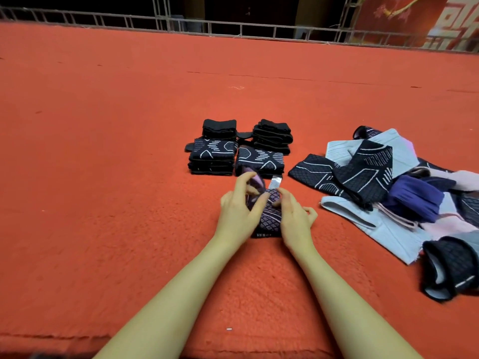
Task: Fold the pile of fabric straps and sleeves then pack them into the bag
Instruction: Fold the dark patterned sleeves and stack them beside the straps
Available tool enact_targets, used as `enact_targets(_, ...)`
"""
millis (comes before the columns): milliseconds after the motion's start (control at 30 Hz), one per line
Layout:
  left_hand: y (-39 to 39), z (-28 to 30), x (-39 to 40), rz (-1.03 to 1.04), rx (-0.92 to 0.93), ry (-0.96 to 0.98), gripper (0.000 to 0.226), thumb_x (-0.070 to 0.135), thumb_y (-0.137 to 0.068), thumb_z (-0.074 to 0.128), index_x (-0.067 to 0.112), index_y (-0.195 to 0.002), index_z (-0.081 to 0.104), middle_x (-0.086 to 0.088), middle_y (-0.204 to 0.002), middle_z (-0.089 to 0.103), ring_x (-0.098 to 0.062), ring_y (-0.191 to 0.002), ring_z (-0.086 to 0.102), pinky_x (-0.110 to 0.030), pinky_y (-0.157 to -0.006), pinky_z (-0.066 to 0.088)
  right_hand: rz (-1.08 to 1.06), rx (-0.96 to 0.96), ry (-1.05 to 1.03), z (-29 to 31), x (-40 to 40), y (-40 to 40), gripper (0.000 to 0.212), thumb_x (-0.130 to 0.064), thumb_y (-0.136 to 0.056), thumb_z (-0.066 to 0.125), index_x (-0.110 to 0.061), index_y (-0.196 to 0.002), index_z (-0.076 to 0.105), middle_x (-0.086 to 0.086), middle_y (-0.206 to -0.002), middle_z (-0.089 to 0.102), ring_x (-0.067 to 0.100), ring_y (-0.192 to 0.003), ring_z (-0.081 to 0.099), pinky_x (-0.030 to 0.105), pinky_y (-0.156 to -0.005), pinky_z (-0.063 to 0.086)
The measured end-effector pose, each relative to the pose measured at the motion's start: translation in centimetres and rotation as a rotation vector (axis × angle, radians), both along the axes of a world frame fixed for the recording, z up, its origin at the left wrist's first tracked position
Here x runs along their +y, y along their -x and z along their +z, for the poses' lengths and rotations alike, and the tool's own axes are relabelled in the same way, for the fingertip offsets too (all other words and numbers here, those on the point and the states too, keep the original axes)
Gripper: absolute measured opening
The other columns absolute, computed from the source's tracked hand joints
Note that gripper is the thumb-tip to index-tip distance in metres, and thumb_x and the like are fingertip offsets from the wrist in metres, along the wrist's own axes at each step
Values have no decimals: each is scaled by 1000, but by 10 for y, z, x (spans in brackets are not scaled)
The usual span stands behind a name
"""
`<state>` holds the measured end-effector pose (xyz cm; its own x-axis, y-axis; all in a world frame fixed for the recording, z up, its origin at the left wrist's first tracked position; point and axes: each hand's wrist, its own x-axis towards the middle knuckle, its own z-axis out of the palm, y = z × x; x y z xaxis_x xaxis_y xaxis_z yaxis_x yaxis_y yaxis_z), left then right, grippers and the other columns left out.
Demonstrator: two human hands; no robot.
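Note:
A dark patterned sleeve (269, 218) with a purple lining and a grey tag lies on the red carpet between my hands. My left hand (237, 208) grips its far left part, lifting a fold of the fabric. My right hand (295, 216) presses on its right edge. Behind it stand folded stacks: a patterned stack (212, 158), a second patterned stack (260, 159), and two black stacks (219, 128) (272, 136). An unfolded pile of sleeves and straps (388, 182) in dark, light blue, pink and purple lies at the right. No bag is in view.
The red carpet (103, 151) covers the whole floor. A metal railing (233, 29) runs along its far edge. A loose dark sleeve (451, 268) lies at the near right of the pile.

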<state>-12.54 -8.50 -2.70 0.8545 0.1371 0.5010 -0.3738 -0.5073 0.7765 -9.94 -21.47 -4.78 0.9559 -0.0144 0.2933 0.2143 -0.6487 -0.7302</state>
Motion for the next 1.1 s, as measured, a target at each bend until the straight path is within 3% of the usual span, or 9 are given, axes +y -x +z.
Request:
enact_targets(133,-9,2,-18,-186,217,35,34,25,-100,38,11,-130,47,0,-119,51,-19,-111,56,-33,-102,40,-167,-65,-209,-2,-4,6,71,-62,-81,8,-29,-121,57,-10,-115,60,1,-111,45,25,-96,13)
enact_targets(267,-16,-3,-15,-181,238,-175,35,-3,-94,45,-1,-129,48,-11,-133,39,-23,-120,46,-28,-107,34,-245,-42,-43,-4,-7,6,47,-55,-91,32,-21,-96,65,-3,-119,57,12,-115,42,29,-99,13)
enact_targets(333,-19,-3,-13,-137,301,-372,48,5,-93,48,5,-140,38,-9,-146,29,-27,-133,32,-33,-112,25,-240,-38,19,-6,-9,7,33,-47,-94,47,-21,-88,66,-3,-122,54,15,-121,40,31,-100,13)
enact_targets(400,-22,-6,-9,-74,419,-603,58,23,-97,44,17,-150,21,-2,-159,10,-25,-143,12,-40,-114,12,-224,-84,18,-6,-8,12,37,-56,-87,45,-24,-80,63,-6,-119,56,15,-119,42,29,-97,13)
enact_targets(467,-24,-10,-1,-117,527,-773,57,36,-101,31,29,-153,9,6,-161,-5,-22,-147,-3,-42,-116,2,-236,-113,51,-5,-6,15,46,-63,-80,42,-23,-78,63,-7,-118,56,14,-117,43,29,-97,13)
enact_targets(567,-23,-11,6,-194,567,-864,53,42,-102,21,38,-151,2,9,-159,-11,-20,-146,-13,-43,-117,-7,-262,-43,158,-7,-7,13,38,-57,-84,58,-19,-86,63,-4,-123,52,17,-122,39,31,-99,12)
enact_targets(733,-28,-8,11,-257,565,-916,52,41,-103,21,39,-151,1,9,-159,-10,-18,-146,-14,-42,-117,-7,-220,35,157,-7,-13,17,21,-39,-86,59,-19,-82,56,-2,-123,49,18,-121,34,28,-97,12)
enact_targets(900,-30,1,16,-274,490,-964,52,36,-103,22,39,-151,1,8,-160,-8,-14,-146,-10,-43,-117,-6,-209,-90,133,-8,-12,23,14,-22,-85,60,-16,-74,53,0,-119,53,18,-117,38,24,-90,12)
enact_targets(1100,-33,1,4,-262,574,-1020,50,37,-103,18,42,-150,3,7,-160,-7,-18,-147,-11,-47,-116,-8,-276,11,292,-15,-10,18,23,-34,-88,51,-14,-98,56,3,-121,51,25,-115,38,37,-97,18)
